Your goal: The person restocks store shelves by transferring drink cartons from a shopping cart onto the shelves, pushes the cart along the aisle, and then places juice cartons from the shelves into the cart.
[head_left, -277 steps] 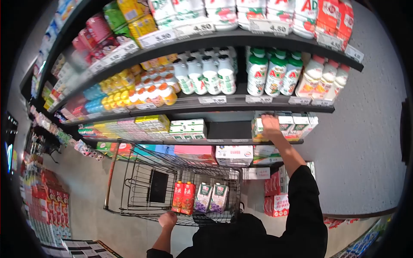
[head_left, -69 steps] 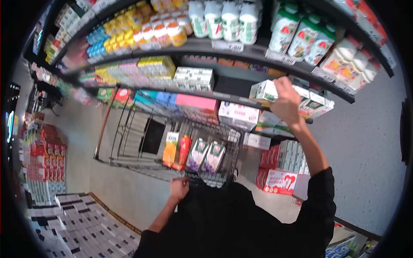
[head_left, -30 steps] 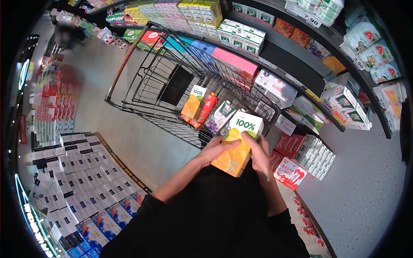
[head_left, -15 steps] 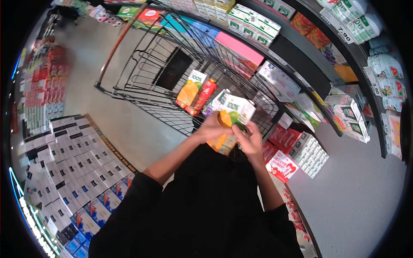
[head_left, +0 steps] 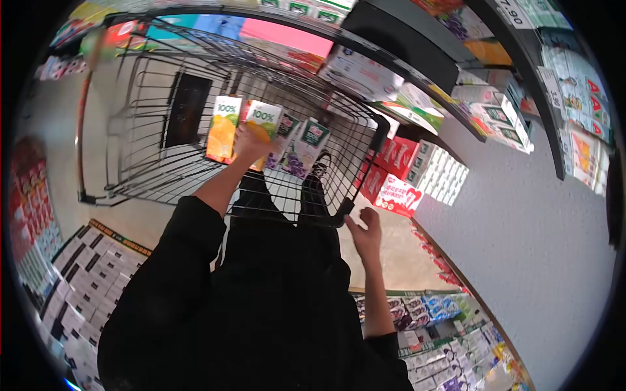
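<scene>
My left hand (head_left: 248, 143) is closed around a juice carton (head_left: 265, 116) marked 100%, down inside the wire shopping cart (head_left: 83, 153). An orange juice carton (head_left: 222, 130) stands just left of that hand. To the right of the held carton are two cartons with grape pictures, a nearer grape juice carton (head_left: 305, 150) and another grape juice carton (head_left: 285, 133) partly covered. Outside the cart, beside its near right corner, my right hand (head_left: 367, 232) holds nothing, its fingers apart and slightly curled.
Shelves with price tags (head_left: 550, 85) and packaged drinks run along the right. Red and white boxes (head_left: 399, 195) sit on the floor beyond the cart's right end. Stacked white cartons (head_left: 98, 270) stand at lower left, and more packs (head_left: 437, 352) at lower right.
My left hand has carried the juice carton left, into the cart beside the orange one. My right hand has let go of it and dropped away. The view has shifted and turned.
</scene>
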Demonstrator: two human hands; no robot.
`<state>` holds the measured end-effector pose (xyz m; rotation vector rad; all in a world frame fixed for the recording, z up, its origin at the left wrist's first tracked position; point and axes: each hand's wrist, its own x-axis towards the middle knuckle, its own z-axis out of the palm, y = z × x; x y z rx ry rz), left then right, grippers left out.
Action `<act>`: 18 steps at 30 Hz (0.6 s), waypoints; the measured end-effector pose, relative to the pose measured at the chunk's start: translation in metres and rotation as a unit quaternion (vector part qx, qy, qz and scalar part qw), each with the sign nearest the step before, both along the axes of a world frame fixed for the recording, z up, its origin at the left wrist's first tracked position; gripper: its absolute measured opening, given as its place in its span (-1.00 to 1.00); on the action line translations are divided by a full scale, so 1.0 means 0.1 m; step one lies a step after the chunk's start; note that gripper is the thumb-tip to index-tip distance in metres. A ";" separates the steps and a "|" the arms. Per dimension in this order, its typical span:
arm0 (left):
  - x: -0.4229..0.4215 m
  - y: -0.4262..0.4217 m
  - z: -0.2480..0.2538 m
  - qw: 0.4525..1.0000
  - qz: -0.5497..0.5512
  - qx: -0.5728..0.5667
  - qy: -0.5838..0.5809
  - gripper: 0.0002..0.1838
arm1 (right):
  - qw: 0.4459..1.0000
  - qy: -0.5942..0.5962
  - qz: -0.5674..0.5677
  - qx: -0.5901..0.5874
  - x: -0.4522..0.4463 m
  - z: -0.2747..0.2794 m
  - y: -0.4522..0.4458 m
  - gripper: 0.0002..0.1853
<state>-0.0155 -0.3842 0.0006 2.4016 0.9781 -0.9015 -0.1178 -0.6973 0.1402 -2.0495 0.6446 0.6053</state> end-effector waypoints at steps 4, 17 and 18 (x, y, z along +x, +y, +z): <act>0.06 -0.04 -0.07 0.999 -0.027 0.027 0.013 0.19 | 0.999 -0.012 0.033 0.000 0.04 -0.04 0.22 -0.34; -0.74 -0.05 0.04 0.938 -0.242 -0.244 -0.041 -0.67 | 0.953 -0.036 0.271 -0.128 0.41 -0.55 0.02 -0.68; -0.84 -0.14 0.35 0.942 -0.147 -0.296 -0.067 -0.73 | 0.952 -0.036 0.282 -0.113 0.49 -0.48 0.01 -0.70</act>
